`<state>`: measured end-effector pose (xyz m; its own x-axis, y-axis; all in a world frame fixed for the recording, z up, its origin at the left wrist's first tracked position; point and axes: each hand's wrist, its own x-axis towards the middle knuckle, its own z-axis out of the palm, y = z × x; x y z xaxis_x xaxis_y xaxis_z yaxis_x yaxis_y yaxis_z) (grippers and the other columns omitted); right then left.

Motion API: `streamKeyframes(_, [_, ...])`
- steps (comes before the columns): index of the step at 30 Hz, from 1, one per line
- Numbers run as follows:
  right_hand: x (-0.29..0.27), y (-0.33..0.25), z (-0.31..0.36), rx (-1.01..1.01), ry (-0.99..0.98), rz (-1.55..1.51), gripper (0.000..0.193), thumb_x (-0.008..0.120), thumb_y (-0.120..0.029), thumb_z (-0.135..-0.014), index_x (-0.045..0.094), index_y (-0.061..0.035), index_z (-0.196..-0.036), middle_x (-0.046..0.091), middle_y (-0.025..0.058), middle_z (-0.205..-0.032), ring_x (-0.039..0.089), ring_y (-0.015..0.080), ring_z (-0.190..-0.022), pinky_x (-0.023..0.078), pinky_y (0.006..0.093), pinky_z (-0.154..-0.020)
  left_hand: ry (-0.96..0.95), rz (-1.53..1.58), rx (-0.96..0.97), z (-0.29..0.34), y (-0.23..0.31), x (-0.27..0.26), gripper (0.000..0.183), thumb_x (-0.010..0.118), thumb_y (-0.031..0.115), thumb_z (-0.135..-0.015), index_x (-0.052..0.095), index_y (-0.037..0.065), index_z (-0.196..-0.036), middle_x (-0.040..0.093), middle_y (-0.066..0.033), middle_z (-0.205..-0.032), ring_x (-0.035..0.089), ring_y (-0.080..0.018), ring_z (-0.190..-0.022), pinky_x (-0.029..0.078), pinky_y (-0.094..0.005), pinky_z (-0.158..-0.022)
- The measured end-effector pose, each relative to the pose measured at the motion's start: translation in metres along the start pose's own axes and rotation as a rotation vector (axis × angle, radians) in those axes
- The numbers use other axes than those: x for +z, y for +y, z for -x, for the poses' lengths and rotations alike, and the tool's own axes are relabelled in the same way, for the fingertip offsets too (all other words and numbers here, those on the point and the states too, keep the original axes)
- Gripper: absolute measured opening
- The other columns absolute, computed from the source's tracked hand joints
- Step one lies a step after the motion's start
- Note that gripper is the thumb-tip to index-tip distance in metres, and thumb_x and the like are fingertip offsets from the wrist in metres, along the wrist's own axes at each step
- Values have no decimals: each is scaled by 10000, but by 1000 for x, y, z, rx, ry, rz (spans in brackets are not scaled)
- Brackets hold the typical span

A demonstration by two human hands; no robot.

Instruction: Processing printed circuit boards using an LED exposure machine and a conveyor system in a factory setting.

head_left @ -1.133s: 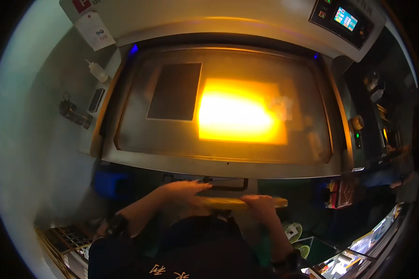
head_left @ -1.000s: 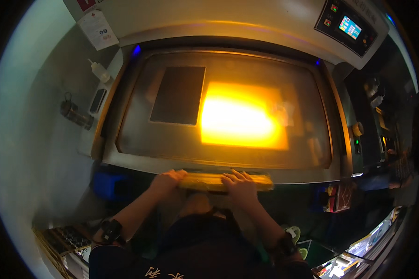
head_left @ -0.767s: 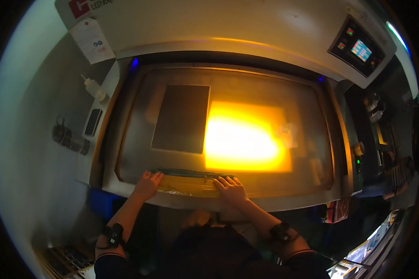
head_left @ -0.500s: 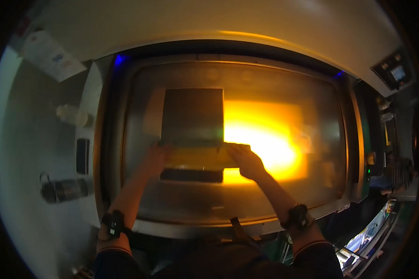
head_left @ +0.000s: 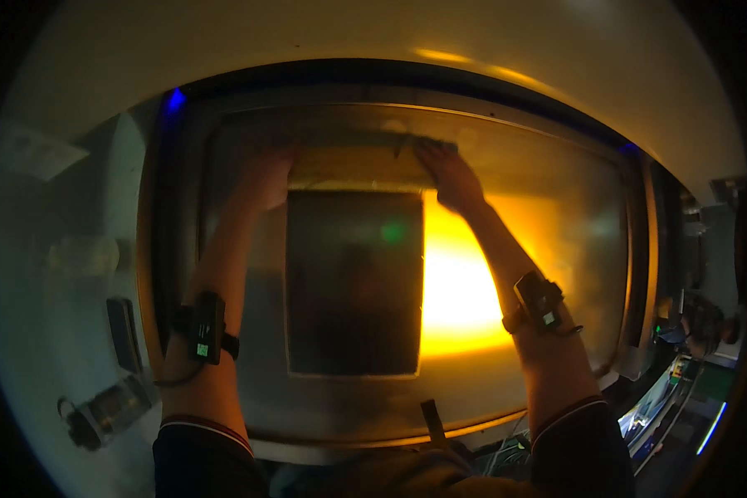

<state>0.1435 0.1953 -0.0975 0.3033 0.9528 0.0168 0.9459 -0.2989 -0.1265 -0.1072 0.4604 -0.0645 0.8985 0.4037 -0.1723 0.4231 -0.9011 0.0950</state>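
A wide flat bar [head_left: 355, 166], dark along its far edge and yellowish along the near one, spans the space between my two hands. My left hand [head_left: 270, 176] is dim and blurred, closed at the bar's left end. At the right end, my right hand [head_left: 452, 173] grips it with fingers over the dark edge. A dark rectangular panel [head_left: 353, 282] with a thin pale border lies just nearer to me than the bar. Under it is a smooth glass-like surface [head_left: 249, 332], lit bright yellow on the panel's right.
A metal frame [head_left: 192, 166] surrounds the surface, with a pale hood [head_left: 349, 33] above its far side. On the left ledge are a dark phone-like slab [head_left: 124, 334] and a clear bottle [head_left: 108, 411]. A black strap-like piece [head_left: 432, 422] sticks up over the near edge.
Both hands have moved away from me with the bar, from the panel's lower part to its far edge. More of the dark panel now shows. My view has also shifted a little.
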Motion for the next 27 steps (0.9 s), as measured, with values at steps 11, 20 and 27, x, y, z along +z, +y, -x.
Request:
streamKeyframes(11, [-55,-205,482,-67,-397,-368,653,596,-124,-830,429,-125,-1461,444,141,-1500,423,386,-1375,356,523,-1115,-439,50,103,475,202,52,815,736,128,-727,421,142,-1479,471,-58,-1483,458,-426,-1307,289,-617,-1117])
streamKeyframes(20, [-35,-208,474,-53,-154,-239,622,626,-117,-794,499,-111,-1403,512,164,-1433,523,409,-1274,400,524,-1083,-449,113,109,461,197,49,905,774,111,-706,363,135,-1512,368,-84,-1560,356,-467,-1377,322,-597,-1111])
streamKeyframes(27, [15,-48,156,4,12,71,618,577,-50,-805,492,-134,-1411,445,103,-1495,402,362,-1365,339,485,-1133,-117,5,-9,124,72,54,682,624,91,-857,385,121,-1495,462,-190,-1464,373,-372,-1397,291,-530,-1156])
